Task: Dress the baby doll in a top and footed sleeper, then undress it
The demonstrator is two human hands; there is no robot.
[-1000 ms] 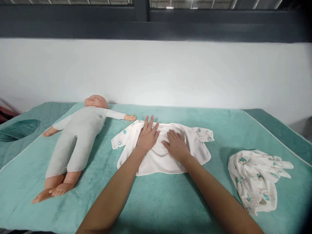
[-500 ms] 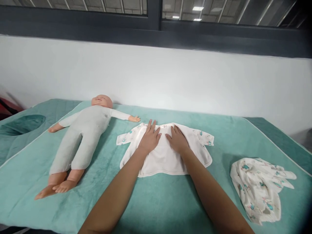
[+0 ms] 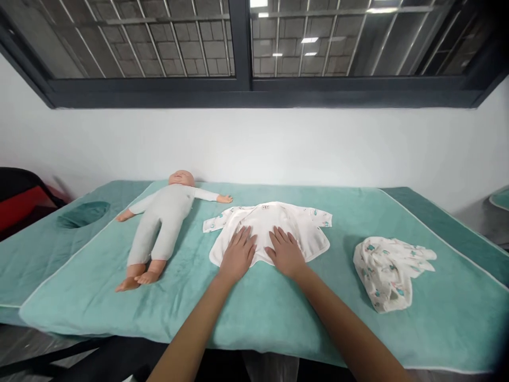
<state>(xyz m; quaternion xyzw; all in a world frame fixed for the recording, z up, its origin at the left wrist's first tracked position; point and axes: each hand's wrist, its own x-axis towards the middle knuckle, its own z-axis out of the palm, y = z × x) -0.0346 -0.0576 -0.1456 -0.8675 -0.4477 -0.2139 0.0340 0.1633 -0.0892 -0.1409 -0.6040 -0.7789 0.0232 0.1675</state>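
A small white baby shirt (image 3: 260,228) with patterned sleeves lies spread out, its neckline toward the wall. My left hand (image 3: 237,252) rests flat on the left half of its body, fingers stretched out. On the right half lies my right hand (image 3: 285,252), also flat, with its fingers pointing toward the neckline. To the left a baby doll (image 3: 169,207) in a pale bodysuit lies on its back, one arm reaching close to the shirt's left sleeve. A crumpled white patterned garment (image 3: 385,270) lies off to the right.
Everything lies on a green padded bed cover (image 3: 278,313) with a face hole (image 3: 84,215) at its left end. A white wall (image 3: 278,146) and a dark window frame (image 3: 246,98) stand behind. At the far left is a red and black object (image 3: 27,199).
Both hands have slid from near the neckline down toward the shirt's lower part. The camera view has tilted up, showing more window. The doll and the crumpled garment lie as before.
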